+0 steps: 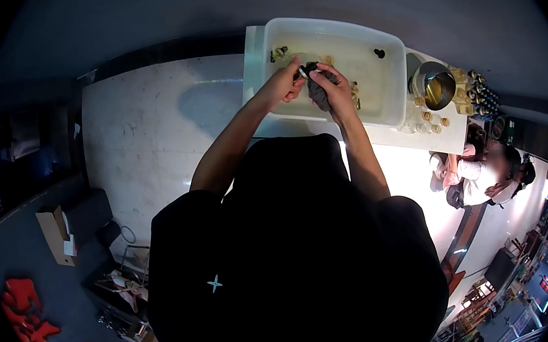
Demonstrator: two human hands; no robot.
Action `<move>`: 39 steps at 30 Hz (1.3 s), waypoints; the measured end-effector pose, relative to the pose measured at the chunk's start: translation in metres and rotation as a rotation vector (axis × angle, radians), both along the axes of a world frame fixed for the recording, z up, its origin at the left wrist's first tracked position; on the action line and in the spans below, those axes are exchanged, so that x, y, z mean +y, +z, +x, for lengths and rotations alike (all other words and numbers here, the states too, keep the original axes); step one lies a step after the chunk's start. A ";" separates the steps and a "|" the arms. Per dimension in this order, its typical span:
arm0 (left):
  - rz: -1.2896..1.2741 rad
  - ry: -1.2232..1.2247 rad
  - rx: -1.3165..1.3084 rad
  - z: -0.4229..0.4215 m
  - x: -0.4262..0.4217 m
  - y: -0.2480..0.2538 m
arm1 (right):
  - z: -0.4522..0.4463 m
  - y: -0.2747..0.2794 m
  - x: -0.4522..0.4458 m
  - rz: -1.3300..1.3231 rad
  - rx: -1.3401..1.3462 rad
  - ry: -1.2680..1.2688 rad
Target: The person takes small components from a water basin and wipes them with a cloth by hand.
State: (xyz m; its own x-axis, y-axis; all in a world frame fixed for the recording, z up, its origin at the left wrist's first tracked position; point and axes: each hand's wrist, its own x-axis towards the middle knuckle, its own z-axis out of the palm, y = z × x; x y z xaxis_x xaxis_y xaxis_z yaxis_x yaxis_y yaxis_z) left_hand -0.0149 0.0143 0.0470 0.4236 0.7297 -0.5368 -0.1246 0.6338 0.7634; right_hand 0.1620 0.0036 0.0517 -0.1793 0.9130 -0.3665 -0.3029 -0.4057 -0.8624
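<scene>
Both hands are over a white plastic tub (404, 69) of shallow, yellowish liquid. My left hand (284, 85) is closed, pinching a small black piece with a pale, shiny ring (305, 72); its exact kind is too small to make out. Close beside it, my right hand (337, 89) grips a crumpled dark grey cloth (319, 97), its thumb and fingertips near the black piece. Small dark and yellowish parts (280, 52) lie in the tub's far left corner. A black piece (379, 53) sits at the far right, and more small parts (356, 95) are by my right hand.
Right of the tub stand small clear jars (432, 121), a shiny metal container (439, 89) and several dark-topped small items (483, 99). The pale tabletop (138, 131) stretches left. Another person (482, 174) sits at the right. A cardboard box (57, 236) stands at the left.
</scene>
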 end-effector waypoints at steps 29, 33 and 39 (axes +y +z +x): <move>-0.085 0.183 -0.422 0.009 -0.012 -0.014 | 0.023 -0.014 -0.007 0.049 0.006 0.032; -0.111 0.172 -0.530 0.008 -0.013 -0.022 | 0.022 -0.012 -0.011 0.180 0.006 -0.034; -0.137 0.241 -0.608 0.011 -0.016 -0.028 | 0.018 0.003 -0.018 0.360 -0.141 -0.090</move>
